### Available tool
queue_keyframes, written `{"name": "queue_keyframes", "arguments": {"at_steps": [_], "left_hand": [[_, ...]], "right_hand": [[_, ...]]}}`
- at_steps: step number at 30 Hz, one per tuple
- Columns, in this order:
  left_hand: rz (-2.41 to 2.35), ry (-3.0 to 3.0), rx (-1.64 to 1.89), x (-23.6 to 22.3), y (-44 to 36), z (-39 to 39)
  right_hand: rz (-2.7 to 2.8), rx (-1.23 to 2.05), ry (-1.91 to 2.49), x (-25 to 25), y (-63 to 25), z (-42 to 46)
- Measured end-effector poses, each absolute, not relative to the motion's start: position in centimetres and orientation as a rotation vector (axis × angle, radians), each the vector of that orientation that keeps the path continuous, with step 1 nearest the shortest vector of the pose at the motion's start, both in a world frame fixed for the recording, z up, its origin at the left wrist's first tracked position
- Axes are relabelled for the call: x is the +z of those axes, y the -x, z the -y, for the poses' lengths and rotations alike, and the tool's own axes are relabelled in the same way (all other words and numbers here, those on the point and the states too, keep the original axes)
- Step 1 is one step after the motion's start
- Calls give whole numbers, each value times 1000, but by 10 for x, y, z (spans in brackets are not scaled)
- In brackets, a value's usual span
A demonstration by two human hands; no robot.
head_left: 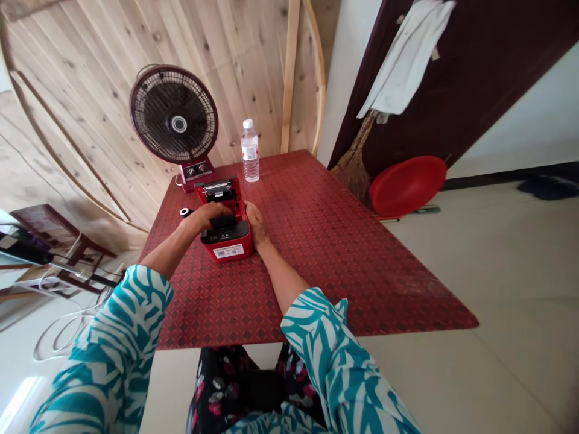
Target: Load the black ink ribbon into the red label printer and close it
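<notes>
A little red printer sits on the red table. It is a boxy thing with a black top near the front. A white sticker with a barcode is stuck on its front side. Its red lid is flipped open at the back, so you can see black and silver parts inside. A small black roll with a white middle lies on the table just left of the printer.
</notes>
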State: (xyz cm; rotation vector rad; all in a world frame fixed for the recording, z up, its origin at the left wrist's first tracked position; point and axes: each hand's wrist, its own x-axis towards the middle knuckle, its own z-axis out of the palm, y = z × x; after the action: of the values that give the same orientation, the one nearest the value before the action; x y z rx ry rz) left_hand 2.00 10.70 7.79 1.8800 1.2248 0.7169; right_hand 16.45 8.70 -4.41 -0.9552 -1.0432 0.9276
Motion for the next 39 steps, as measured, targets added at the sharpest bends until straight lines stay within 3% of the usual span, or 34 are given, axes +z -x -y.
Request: {"name": "queue_keyframes", "arguments": {"at_steps": [4, 16, 22, 25, 28, 39], "left_hand": [[-1216, -2106, 370, 74, -22, -113], [-1372, -2085, 700, 84, -21, -93], [-1263, -2022, 1153, 85, 7, -56], [-1211, -1722, 1559, 66, 40, -47], [-1261, -1453, 1728, 39, 69, -44], [-1434, -1365, 1441, -9, 84, -53]], "right_hand": [[1042, 940, 940, -43, -164, -86], [1032, 954, 924, -47, -164, -89], [1033, 942, 931, -48, -164, -89], [1029, 948, 939, -47, -164, -87], [1023, 952, 939, -45, -164, -84], [1056, 938, 958, -46, -166, -83]]}}
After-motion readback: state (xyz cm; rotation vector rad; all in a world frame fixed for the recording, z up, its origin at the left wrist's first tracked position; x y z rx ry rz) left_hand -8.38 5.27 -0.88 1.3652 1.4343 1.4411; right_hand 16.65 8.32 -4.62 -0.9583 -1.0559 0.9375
